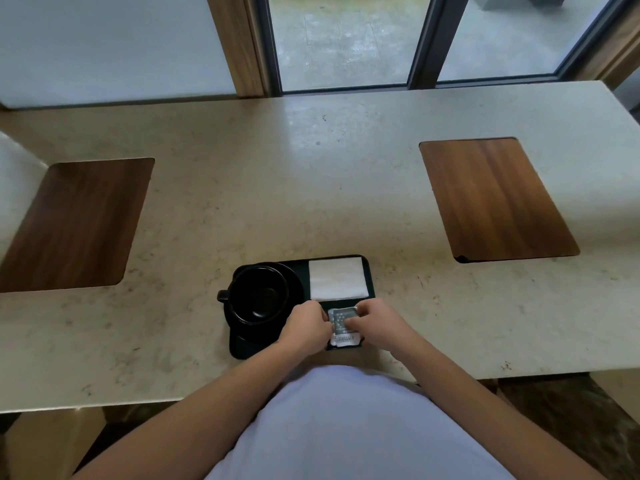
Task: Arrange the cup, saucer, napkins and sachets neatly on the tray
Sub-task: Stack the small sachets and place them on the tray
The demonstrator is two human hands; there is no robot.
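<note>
Both hands pinched on a small stack of sachets (343,323) at the near right corner of a black tray (370,282).

Left hand (304,327) gripping the stack's left edge, right hand (375,323) holding its right edge, fingertips closed on the packets. White napkins (337,278) lying flat in the tray's far right part, just beyond the sachets. Black cup (258,294) sitting upright on its black saucer (294,282) on the tray's left side, handle pointing left. Tray resting near the front edge of a pale stone table (311,168), between two wooden inlays (495,199), well apart from both.
</note>
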